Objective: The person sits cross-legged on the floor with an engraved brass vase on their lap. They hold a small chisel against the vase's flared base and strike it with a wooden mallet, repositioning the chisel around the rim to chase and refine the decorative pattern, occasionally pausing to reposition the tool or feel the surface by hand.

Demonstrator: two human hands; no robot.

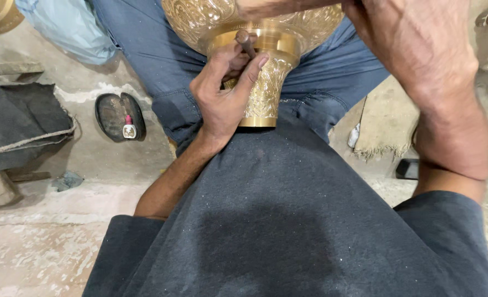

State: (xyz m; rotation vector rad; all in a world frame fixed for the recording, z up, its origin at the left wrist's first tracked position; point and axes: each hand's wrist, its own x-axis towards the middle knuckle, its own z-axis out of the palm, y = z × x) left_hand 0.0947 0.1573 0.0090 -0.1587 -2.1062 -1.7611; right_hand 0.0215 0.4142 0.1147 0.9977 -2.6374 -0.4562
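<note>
**Brass vessel held in the lap while a punch is set against its collar**

The engraved brass vessel (266,49) is taken as the landmark; it lies across the lap, on the blue trousers (161,60) and above the dark grey shirt (288,220), its round body toward the top edge of the view and its patterned neck pointing down toward the wearer. The step in hand is judged to be chasing or engraving of the smooth band between body and neck. The right hand (414,49), right of the vessel and raised close to the camera, is seen from the back; whether it is closed on anything cannot be told, as the fingers are cut off by the frame. The left hand (224,93) is curled against the left side of the neck, with a short dark metal punch (245,43) pinched between thumb and fingers, its tip set on the band. A steady tool angle and a firm brace of the vessel would be called for by the next stroke.

The floor (45,236) left of the vessel is rough, pale and dusty concrete. A folded dark cloth (18,126) lies far left, a black sandal (120,115) between it and the vessel, and a frayed mat (384,126) to the right. A small dark block (407,169) lies below that mat.
</note>
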